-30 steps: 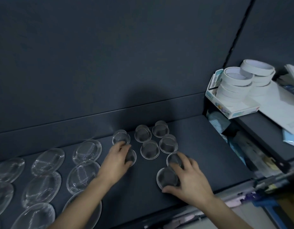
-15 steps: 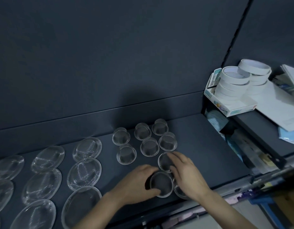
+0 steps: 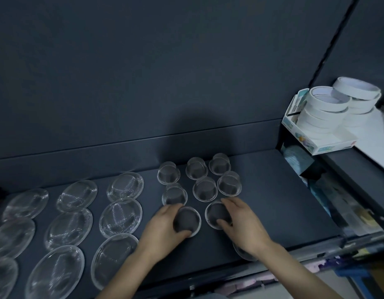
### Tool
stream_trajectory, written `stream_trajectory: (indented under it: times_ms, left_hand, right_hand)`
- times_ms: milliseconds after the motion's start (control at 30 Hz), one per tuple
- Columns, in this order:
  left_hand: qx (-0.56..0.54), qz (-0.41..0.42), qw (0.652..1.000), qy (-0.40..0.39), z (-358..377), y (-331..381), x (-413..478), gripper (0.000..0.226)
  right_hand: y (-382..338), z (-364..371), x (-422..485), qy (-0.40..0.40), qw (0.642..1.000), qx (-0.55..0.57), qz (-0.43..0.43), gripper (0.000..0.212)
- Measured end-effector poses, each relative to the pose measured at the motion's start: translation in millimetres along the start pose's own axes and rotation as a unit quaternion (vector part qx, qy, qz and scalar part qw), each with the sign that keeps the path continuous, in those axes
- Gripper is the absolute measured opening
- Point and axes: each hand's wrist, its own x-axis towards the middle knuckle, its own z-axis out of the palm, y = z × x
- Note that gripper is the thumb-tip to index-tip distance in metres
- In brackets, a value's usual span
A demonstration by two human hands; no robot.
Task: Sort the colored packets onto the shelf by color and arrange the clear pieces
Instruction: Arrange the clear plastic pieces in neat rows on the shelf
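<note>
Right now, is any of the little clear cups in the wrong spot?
Yes, one. A stray clear cup sits near the front edge of the shelf, half hidden under the wrist of the right hand. It is apart from the tidy rows of cups behind. Nothing looks spilled or broken.

A dark blue-grey shelf [image 3: 273,201] and white tape rolls [image 3: 325,104]
The oval dishes [image 3: 120,217] are clear with a fine net pattern. The little cups [image 3: 205,189] are clear too.

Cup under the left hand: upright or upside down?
Upside down, it seems: the cup has its wide rim on the shelf, narrow base up.
</note>
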Motion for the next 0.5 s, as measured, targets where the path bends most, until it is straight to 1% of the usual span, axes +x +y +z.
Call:
stream_trajectory:
  times_ms: [100, 267, 400, 500]
  left_hand:
    - [-0.015, -0.022, 0.999, 0.020, -3.8, -0.8, -3.1, 0.068]
    - [-0.007, -0.053, 0.999, 0.011, -4.7, -3.7, -8.0, 0.067]
    - [-0.011, -0.052, 0.999, 0.001, -9.4, -3.9, -10.9, 0.066]
    - [-0.006, -0.046, 0.999, -0.012, -14.0, -2.5, -10.9, 0.068]
  right_hand:
    - [-3.8, 3.2, 2.3, 0.003, 1.000, -0.005, 0.000, 0.056]
    - [-3.3, 6.8, 1.0, 0.007, 1.000, -0.010, -0.008, 0.059]
    - [-4.9, 4.7, 0.1, 0.006, 1.000, -0.003, -0.021, 0.058]
    - [-3.6, -1.3, 2.0, -0.014, 0.999, 0.008, -0.028, 0.064]
